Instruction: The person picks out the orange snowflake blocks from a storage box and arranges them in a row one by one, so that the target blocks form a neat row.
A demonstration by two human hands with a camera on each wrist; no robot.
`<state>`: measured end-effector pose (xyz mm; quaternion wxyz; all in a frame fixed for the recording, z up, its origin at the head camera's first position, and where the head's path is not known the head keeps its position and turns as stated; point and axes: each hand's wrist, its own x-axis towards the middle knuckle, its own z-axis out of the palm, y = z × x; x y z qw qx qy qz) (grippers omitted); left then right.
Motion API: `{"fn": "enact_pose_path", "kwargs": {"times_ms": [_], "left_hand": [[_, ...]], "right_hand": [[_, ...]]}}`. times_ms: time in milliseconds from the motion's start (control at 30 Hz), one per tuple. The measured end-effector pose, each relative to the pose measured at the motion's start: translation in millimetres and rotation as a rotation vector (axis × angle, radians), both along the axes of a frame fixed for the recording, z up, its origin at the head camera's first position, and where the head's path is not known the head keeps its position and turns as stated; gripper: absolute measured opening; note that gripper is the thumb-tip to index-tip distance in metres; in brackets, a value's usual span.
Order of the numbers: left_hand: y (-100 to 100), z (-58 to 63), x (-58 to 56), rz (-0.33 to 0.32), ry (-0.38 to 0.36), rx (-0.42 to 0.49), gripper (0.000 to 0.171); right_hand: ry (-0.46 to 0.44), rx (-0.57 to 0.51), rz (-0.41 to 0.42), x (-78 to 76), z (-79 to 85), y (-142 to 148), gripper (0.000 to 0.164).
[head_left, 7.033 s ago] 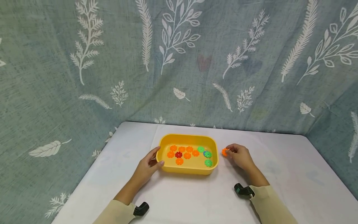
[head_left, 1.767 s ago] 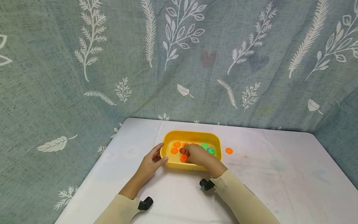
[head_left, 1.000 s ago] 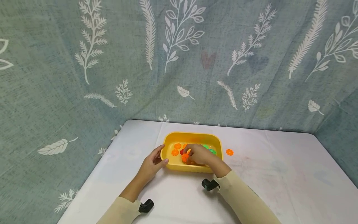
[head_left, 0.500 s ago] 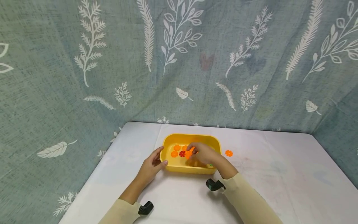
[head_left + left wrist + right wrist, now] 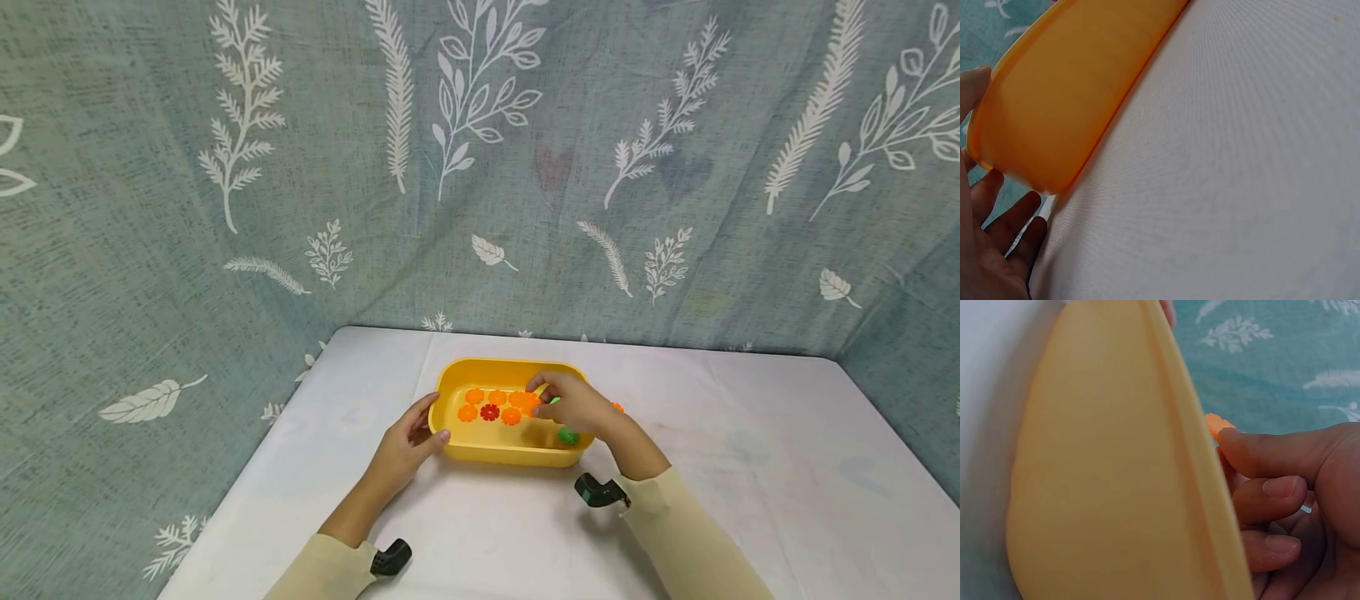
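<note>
A yellow tray (image 5: 495, 456) stands on the white table with several flat, flower-shaped plastic discs in it. My left hand (image 5: 401, 442) holds its left end, thumb at the near corner and fingers along the outer side. In the left wrist view the fingers (image 5: 1013, 222) curl by the tray's corner. Over the tray's right half, my right hand (image 5: 573, 406) pinches an orange flower disc (image 5: 531, 403) between thumb and fingers. That disc (image 5: 1215, 424) shows beyond the rim in the right wrist view. A red disc (image 5: 490, 412) lies among orange discs (image 5: 468, 413); green discs (image 5: 568, 436) sit right, partly hidden.
One orange disc (image 5: 617, 407) lies on the table (image 5: 720, 442) outside the tray's right end, mostly hidden behind my right hand. A patterned green-grey cloth (image 5: 480, 250) hangs behind the table. Each wrist wears a black camera (image 5: 600, 490).
My right hand picked up an orange disc inside the tray and has moved right and upward with it. Seven seconds ago it held one beside the tray, since let go. My left hand stays put.
</note>
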<state>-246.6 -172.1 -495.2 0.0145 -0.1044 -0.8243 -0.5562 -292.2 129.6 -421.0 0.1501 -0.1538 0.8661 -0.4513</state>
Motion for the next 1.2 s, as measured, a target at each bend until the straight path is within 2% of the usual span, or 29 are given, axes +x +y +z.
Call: {"fn": "enact_pose_path", "kwargs": {"times_ms": [100, 233, 567, 700, 900, 1200], "left_hand": [[-1.4, -4.4, -1.7, 0.001, 0.007, 0.006, 0.066], [-1.6, -4.2, -1.0, -0.002, 0.021, 0.017, 0.066], [-1.0, -3.3, -1.0, 0.002, 0.009, 0.020, 0.066], [0.9, 2.2, 1.8, 0.005, -0.010, 0.006, 0.067], [4.5, 15.8, 10.3, -0.031, -0.027, 0.009, 0.068], [-1.7, -5.1, -1.1, -0.001, 0.024, -0.013, 0.066]], "right_hand": [[0.000, 0.000, -0.028, 0.7, 1.4, 7.5, 0.029], [-0.007, -0.003, -0.065, 3.5, 4.8, 16.9, 0.028], [0.027, -0.010, -0.087, 7.6, 10.0, 42.4, 0.029], [0.018, 0.003, -0.111, 8.2, 7.8, 53.3, 0.029], [0.013, 0.001, -0.151, 9.0, 1.9, 71.2, 0.031], [-0.006, -0.046, -0.188, 6.5, 0.1, 93.6, 0.032]]}}
